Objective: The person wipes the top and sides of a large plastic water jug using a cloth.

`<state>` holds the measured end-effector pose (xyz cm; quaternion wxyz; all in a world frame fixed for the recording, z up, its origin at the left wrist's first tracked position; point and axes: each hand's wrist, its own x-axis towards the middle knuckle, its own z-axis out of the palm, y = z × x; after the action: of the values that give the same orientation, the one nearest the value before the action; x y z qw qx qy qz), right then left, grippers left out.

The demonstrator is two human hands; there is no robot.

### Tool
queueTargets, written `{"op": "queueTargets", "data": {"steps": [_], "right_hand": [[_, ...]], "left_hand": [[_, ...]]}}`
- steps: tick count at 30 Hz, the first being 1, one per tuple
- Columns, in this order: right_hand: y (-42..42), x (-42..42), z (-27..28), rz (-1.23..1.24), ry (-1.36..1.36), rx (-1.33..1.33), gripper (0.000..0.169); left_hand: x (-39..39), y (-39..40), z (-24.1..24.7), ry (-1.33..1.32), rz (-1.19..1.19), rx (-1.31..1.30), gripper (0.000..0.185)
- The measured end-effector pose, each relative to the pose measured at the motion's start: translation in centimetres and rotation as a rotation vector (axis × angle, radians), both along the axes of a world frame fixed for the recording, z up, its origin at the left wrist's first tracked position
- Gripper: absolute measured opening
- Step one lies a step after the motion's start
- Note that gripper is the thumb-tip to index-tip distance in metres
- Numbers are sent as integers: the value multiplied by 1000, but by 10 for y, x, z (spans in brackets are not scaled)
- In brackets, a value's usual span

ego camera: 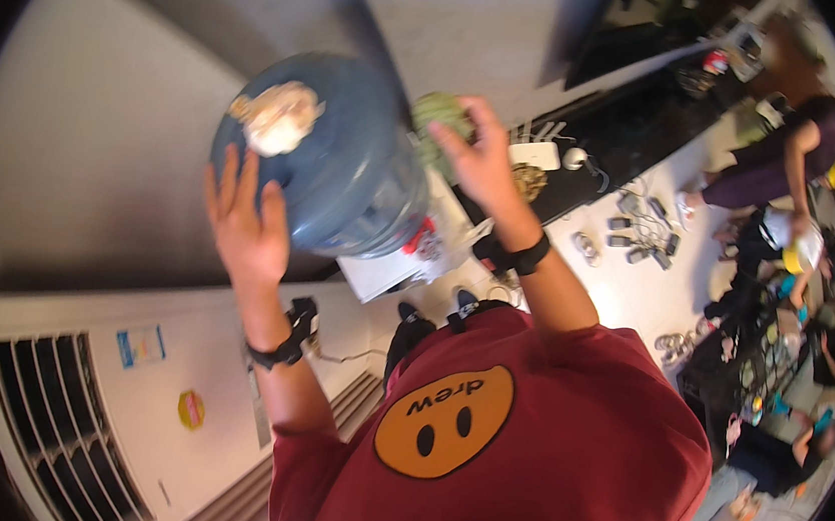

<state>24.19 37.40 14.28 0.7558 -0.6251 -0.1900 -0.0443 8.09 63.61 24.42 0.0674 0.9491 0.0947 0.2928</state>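
Observation:
A large blue water-cooler bottle (pixel 336 170) stands inverted on a white dispenser. On its upturned base lies a white and beige papery lump (pixel 278 117), perhaps a garlic bulb. My left hand (pixel 249 225) has its fingers spread at the bottle's near left edge, fingertips just below that lump; whether they touch it I cannot tell. My right hand (pixel 477 149), to the right of the bottle, has its thumb and fingers around a green, bumpy round thing (pixel 438 123), maybe a fruit. Both wrists wear black bands.
A black counter (pixel 625 137) on the right holds a white router (pixel 535 155) and a small white round device (pixel 574 157). Power adapters and cables (pixel 642 233) lie on the floor. A white floor-standing air conditioner (pixel 139 414) is at lower left. Several people are around cluttered furniture at far right.

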Motion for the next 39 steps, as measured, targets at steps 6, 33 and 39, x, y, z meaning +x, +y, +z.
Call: {"op": "queueTargets", "data": {"steps": [6, 33, 39], "right_hand": [[-15, -23, 0, 57, 11, -150, 31], [-65, -70, -15, -177, 9, -327, 34], [-36, -58, 36, -181, -71, -150, 38]], "left_hand": [[1, 10, -9, 3, -21, 18, 49], [0, -7, 8, -470, -178, -32, 32], [22, -25, -23, -351, 42, -163, 56]]}}
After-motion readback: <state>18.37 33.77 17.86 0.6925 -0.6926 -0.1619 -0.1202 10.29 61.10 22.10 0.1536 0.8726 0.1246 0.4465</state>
